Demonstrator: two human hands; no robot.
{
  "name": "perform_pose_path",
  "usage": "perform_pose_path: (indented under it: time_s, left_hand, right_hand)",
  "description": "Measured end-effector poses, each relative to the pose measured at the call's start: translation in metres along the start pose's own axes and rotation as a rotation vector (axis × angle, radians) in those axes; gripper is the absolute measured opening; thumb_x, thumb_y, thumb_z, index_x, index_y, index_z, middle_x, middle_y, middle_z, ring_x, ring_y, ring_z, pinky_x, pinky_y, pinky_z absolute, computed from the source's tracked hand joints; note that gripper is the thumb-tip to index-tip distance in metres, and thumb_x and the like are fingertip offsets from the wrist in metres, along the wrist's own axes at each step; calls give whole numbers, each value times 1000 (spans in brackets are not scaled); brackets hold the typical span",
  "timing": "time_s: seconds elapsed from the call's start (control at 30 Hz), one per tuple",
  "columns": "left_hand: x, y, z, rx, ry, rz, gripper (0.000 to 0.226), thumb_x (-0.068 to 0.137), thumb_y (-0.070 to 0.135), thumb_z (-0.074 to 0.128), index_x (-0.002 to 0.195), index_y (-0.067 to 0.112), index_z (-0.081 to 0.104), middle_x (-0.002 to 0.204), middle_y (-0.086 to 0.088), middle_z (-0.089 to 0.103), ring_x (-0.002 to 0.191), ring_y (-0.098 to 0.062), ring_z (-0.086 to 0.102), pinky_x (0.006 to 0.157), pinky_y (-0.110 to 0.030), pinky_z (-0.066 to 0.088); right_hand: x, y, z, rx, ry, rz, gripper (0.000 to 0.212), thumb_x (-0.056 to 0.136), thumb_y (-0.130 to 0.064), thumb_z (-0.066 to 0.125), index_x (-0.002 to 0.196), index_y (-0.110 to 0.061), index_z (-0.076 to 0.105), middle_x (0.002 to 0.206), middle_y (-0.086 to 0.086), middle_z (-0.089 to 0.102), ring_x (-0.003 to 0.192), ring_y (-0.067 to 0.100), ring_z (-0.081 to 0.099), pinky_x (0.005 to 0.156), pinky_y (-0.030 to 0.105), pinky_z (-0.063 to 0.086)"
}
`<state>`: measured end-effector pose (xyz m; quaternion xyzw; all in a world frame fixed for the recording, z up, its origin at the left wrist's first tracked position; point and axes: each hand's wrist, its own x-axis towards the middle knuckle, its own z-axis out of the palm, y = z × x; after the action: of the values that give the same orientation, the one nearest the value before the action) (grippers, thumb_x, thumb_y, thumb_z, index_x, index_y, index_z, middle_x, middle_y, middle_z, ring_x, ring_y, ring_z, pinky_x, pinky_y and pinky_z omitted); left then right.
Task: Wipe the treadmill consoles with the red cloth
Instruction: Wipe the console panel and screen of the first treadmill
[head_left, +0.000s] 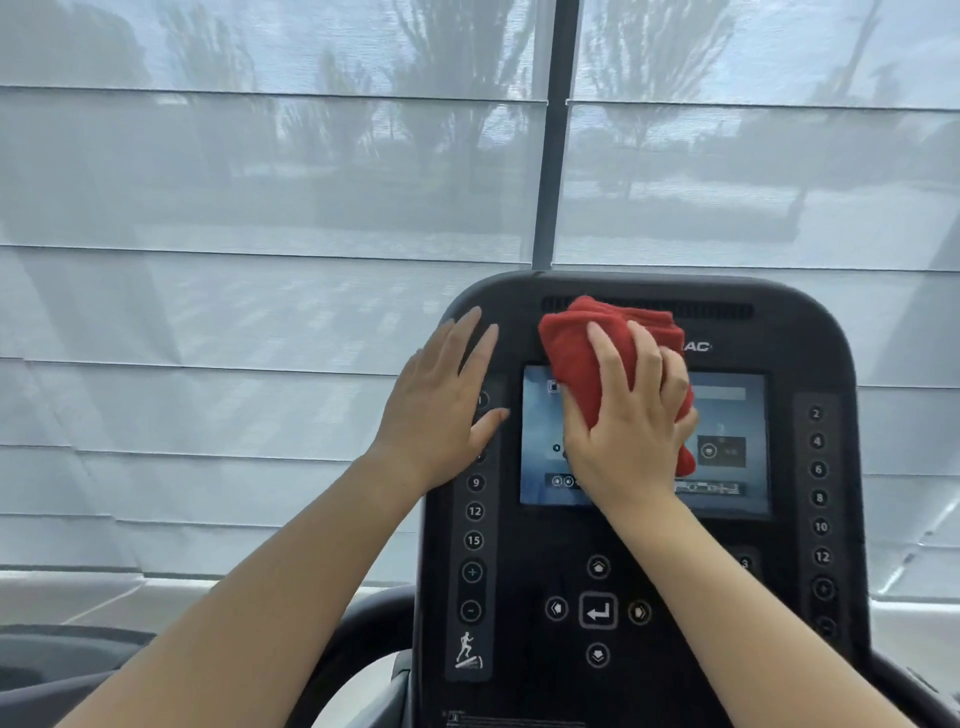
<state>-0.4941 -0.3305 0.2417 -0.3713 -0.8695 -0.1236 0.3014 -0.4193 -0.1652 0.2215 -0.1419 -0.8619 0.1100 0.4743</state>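
The red cloth (582, 358) lies bunched on the console (644, 561), over its screen (737, 483) top. The right hand (623, 431) presses it, fingers seemingly clamped on it. The left hand (441, 410) rests flat at the console's left edge, fingers apart.

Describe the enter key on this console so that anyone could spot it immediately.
Start at the black treadmill console and drop below its lit screen to a cross of arrow buttons. The enter key sits at their centre; it alone is square, marked with a bent return arrow, while its neighbours are round.
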Motion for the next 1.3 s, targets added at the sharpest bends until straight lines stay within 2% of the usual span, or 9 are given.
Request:
perform_pose_path:
  time_s: [0.13,0.23,0.4,0.53,0.73,0.97,1.1,1.2,1.3]
  left_hand:
    - [35,18,-1,-21,52,17,66,89,37,54,144,13,29,154,-7,19,141,-23,16,114,-40,20]
    - [43,26,14,-41,120,3,58,89,31,51,142,11,35,151,-8,29,140,-24,23,112,-45,25]
    - [36,23,33,-40,226,13,57,89,28,47,142,11,35,151,-7,30,140,-24,23,113,-41,21]
    - [35,23,34,-48,242,28,56,89,27,46,142,11,36,150,-8,32,139,-25,26,112,-43,24]
    - [33,23,34,-66,270,24,54,89,25,44,140,10,39,148,-7,35,138,-24,28,111,-42,26]
    - [33,23,33,-78,319,37,50,87,24,45,135,9,47,143,-8,43,133,-25,36,107,-37,29]
    - [35,21,28,-67,289,47,51,88,29,43,136,10,45,142,-8,43,133,-24,34,108,-37,27]
    - [50,22,10,-50,226,66,53,89,34,39,136,11,43,141,-7,42,131,-22,34,108,-37,26]
    - [76,33,-6,-39,158,78,52,90,30,50,138,10,40,143,-7,41,130,-24,37,105,-38,32]
  right_hand:
    - [36,9,-6,22,6,78,58,88,-38,52,141,-33,29,151,2,23,135,29,18,96,65,25]
    - [18,10,-5,-6,15,-2,59,87,-41,51,141,-31,31,146,4,29,131,28,25,93,63,31]
    - [7,17,-5,-31,7,-59,57,84,-42,49,138,-30,35,140,5,36,126,28,30,88,61,37]
    - [41,13,-7,-18,24,-24,57,85,-38,53,139,-30,34,141,7,36,128,30,28,90,62,35]
    - [-3,16,-4,-40,19,-54,56,84,-41,50,138,-29,36,141,5,36,127,28,30,89,62,37]
    - [35,11,-8,-16,16,-1,57,85,-38,50,140,-30,34,143,6,34,128,30,27,91,61,33]
    - [8,26,-13,-65,-39,-65,57,84,-44,42,139,-32,33,142,4,35,128,30,29,88,63,36]
    - [29,37,-21,-42,-34,-11,57,87,-39,50,140,-32,31,144,4,32,130,30,25,90,67,31]
    - [56,39,-25,-25,-31,47,58,89,-37,51,142,-33,28,147,3,26,133,30,20,94,65,28]
